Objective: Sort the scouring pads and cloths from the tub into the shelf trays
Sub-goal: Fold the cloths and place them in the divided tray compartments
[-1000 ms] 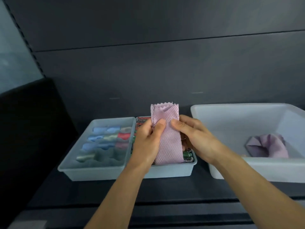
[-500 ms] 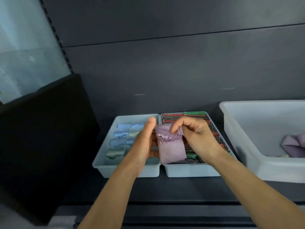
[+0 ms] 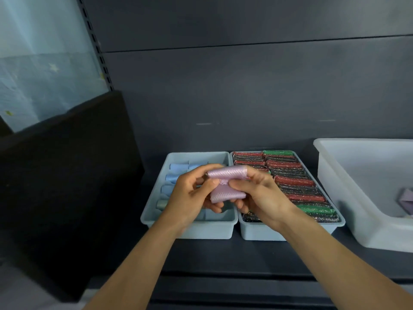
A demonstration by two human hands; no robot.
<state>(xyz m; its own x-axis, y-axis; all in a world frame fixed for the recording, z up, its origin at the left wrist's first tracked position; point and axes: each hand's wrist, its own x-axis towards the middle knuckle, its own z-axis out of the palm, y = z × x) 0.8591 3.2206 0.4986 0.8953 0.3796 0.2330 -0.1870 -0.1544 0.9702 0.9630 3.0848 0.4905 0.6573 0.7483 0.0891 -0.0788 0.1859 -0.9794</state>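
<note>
A pink textured cloth [image 3: 225,184], folded into a small bundle, is held between both hands above the left tray. My left hand [image 3: 192,195] grips its left side and my right hand [image 3: 261,195] pinches its right side. The left pale blue tray [image 3: 190,227] holds rolled blue and grey cloths [image 3: 176,173], partly hidden by my hands. The right tray [image 3: 290,233] is packed with red, green and dark glittery scouring pads [image 3: 297,189]. The white tub [image 3: 348,198] stands at the right with a lilac cloth [image 3: 405,201] at the frame edge.
Trays and tub sit on a dark shelf [image 3: 223,253] against a dark grey back panel. A black board [image 3: 62,175] leans at the left, close to the left tray. A slotted shelf upright [image 3: 96,43] runs up beside a pale wall.
The cloth, first a long upright strip, has been folded down into a compact bundle. Both hands shifted left, from over the pad tray to over the cloth tray.
</note>
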